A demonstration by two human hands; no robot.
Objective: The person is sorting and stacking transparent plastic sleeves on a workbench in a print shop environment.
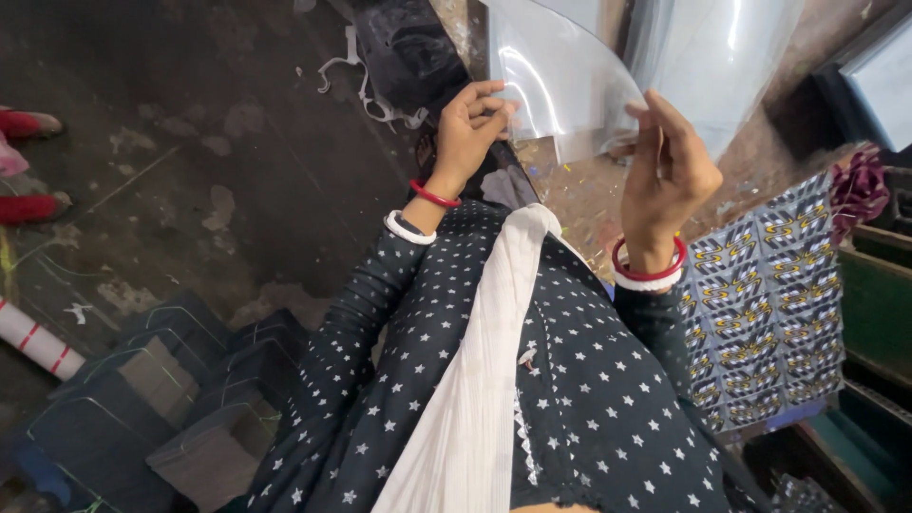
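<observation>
A clear plastic sheet (570,81), curved and glossy, is held up in front of me by both hands. My left hand (467,128) pinches its left edge with thumb and fingers; a red and a white bangle sit on that wrist. My right hand (668,180) grips the sheet's lower right edge, with red and white bangles below it. More clear film (722,47) hangs behind. My dark star-print sleeves and a white scarf (484,361) fill the lower middle.
Bundles of dark flat-packed cartons (161,389) tied with string lie at lower left. A stack of printed blue-and-yellow sheets (769,304) sits at right beside a green crate (879,304). A dirty concrete floor (190,114) spreads to the left, with scraps on it.
</observation>
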